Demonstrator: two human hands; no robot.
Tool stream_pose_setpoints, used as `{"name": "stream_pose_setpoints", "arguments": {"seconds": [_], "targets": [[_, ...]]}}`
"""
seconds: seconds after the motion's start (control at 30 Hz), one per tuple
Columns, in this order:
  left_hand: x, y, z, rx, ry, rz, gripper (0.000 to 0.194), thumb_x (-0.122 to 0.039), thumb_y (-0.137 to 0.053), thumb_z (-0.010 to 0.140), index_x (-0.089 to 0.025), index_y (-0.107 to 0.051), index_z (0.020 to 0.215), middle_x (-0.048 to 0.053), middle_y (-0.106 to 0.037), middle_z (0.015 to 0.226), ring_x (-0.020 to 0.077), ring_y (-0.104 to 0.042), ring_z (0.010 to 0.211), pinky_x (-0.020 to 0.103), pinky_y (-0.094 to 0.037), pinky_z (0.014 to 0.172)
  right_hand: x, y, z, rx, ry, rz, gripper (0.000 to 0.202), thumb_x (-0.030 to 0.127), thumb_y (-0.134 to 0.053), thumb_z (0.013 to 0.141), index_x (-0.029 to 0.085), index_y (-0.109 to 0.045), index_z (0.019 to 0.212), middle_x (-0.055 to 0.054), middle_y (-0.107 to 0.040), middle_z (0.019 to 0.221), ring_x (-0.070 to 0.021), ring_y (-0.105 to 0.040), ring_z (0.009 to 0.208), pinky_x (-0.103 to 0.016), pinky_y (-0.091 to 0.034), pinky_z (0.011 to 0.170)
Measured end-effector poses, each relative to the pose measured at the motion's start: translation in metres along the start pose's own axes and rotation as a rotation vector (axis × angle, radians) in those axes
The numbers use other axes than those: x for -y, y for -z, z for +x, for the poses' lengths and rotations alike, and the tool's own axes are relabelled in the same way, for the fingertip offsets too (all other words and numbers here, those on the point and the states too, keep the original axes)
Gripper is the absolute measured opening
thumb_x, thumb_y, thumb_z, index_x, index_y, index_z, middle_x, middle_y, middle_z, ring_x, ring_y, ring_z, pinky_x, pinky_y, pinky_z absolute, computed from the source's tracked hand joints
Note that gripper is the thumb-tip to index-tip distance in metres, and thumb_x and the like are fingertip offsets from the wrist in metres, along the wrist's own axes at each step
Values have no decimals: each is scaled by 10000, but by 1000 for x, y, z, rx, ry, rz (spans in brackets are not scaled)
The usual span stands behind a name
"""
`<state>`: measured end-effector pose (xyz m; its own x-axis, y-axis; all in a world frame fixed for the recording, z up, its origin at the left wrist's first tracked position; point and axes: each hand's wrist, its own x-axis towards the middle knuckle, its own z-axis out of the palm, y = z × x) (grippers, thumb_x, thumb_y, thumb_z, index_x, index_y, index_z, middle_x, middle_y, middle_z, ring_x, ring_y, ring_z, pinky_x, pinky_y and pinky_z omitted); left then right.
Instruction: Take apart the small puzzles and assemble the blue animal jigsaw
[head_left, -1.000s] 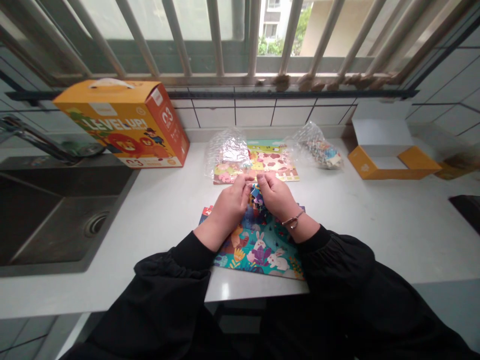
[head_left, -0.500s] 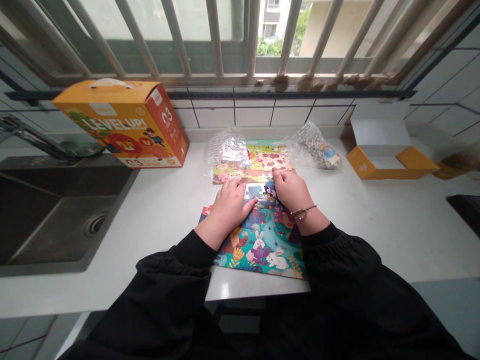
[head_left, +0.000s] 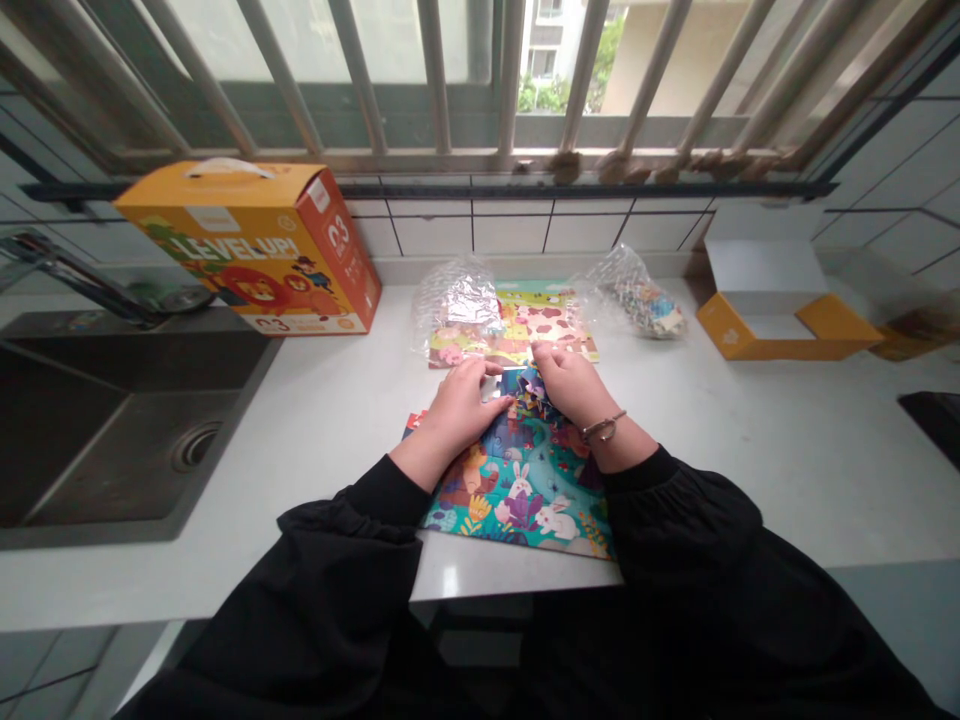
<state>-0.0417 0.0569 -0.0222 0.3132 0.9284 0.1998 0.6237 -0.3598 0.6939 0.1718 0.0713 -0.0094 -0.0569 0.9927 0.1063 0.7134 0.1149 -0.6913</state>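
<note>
A jigsaw puzzle (head_left: 525, 490) with rabbits and teal and purple scenery lies on the counter in front of me. My left hand (head_left: 466, 405) rests over its upper left part, thumb apart from the bent fingers, nothing visible in its grasp. Curled at the upper right edge, my right hand (head_left: 574, 385) has its fingers closed on dark blue puzzle pieces (head_left: 531, 384), partly hidden by the hand. A pale strip shows along the puzzle's top left, beside the left fingers. Behind it lies a second puzzle (head_left: 540, 325) with a farm scene, partly under bubble wrap (head_left: 457, 300).
An orange carry box (head_left: 255, 260) stands at the back left, beside the dark sink (head_left: 82, 430). A clear bubble bag (head_left: 645, 300) with pieces lies back right, near an opened orange-and-white box (head_left: 780, 325). Window bars (head_left: 435, 80) rise behind the counter.
My right hand has shifted slightly left along the puzzle's top edge. Dark blue pieces now cover much of the pale gap between the hands. My left hand stays nearly in place.
</note>
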Motion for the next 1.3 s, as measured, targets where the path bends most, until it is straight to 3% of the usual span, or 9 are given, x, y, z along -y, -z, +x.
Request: {"name": "stream_pose_setpoints", "arguments": {"seconds": [0.17, 0.4, 0.63, 0.8, 0.93, 1.03, 1.17, 1.3], "targets": [[-3, -3, -2, 40, 13, -304, 314, -101, -747, 935, -218, -695, 1221, 85, -815, 1198, 249, -794, 1101, 450, -630, 1019, 2, -8, -4, -26, 34, 19, 428, 554, -448, 1144, 255, -556, 858, -29, -670, 818, -217, -608, 793, -321, -358, 707], [-5, -2, -4, 19, -28, -71, 350, -131, -780, 885, -227, -711, 1215, 95, -794, 1230, 287, -761, 1133, 487, -614, 1049, 6, -12, -7, -82, 64, -167, 383, 510, -576, 1123, 254, -520, 843, -63, -668, 886, -230, -590, 820, -337, -356, 723], [-10, 0, -5, 22, -40, -101, 497, -69, -784, 837, -213, -663, 1297, 113, -786, 1274, 286, -757, 1165, 486, -598, 1081, 17, -11, -11, -7, 33, -197, 322, 486, -603, 1122, 242, -580, 912, -83, -714, 873, -237, -613, 776, -340, -317, 672], [-11, 2, -7, 12, -14, -172, 537, -64, -756, 838, -233, -648, 1337, 96, -787, 1267, 265, -767, 1141, 437, -625, 1006, 14, -11, -10, -7, 73, -168, 447, 545, -522, 1143, 250, -564, 811, -68, -692, 800, -225, -581, 728, -351, -295, 656], [-17, 6, -11, 52, -39, -206, 521, -98, -703, 886, -211, -640, 1391, 72, -793, 1128, 227, -771, 971, 405, -628, 937, 11, -8, -9, 2, 135, -134, 596, 600, -438, 1159, 253, -485, 676, -48, -603, 687, -209, -515, 670, -371, -268, 655], [-25, 10, -15, 59, -103, -221, 548, -137, -707, 909, -204, -616, 1446, 75, -769, 1139, 213, -747, 951, 385, -617, 915, 12, -4, -10, -88, 205, -34, 627, 645, -358, 1173, 248, -514, 713, -49, -619, 731, -208, -546, 712, -361, -309, 682], [-29, 10, -17, 34, -132, -289, 617, -330, -862, 918, -221, -583, 1458, 46, -734, 1080, 207, -715, 925, 352, -596, 843, 16, -5, -12, -232, 327, 105, 688, 758, -265, 1151, 255, -497, 745, -49, -602, 761, -216, -559, 763, -358, -374, 727], [-25, 6, -16, 16, -92, -342, 513, -308, -845, 952, -237, -587, 1389, -38, -649, 876, 155, -650, 765, 292, -521, 724, 16, -12, -11, -234, 400, 152, 669, 771, -274, 1147, 261, -473, 763, -34, -557, 757, -222, -545, 775, -366, -390, 744]]}}
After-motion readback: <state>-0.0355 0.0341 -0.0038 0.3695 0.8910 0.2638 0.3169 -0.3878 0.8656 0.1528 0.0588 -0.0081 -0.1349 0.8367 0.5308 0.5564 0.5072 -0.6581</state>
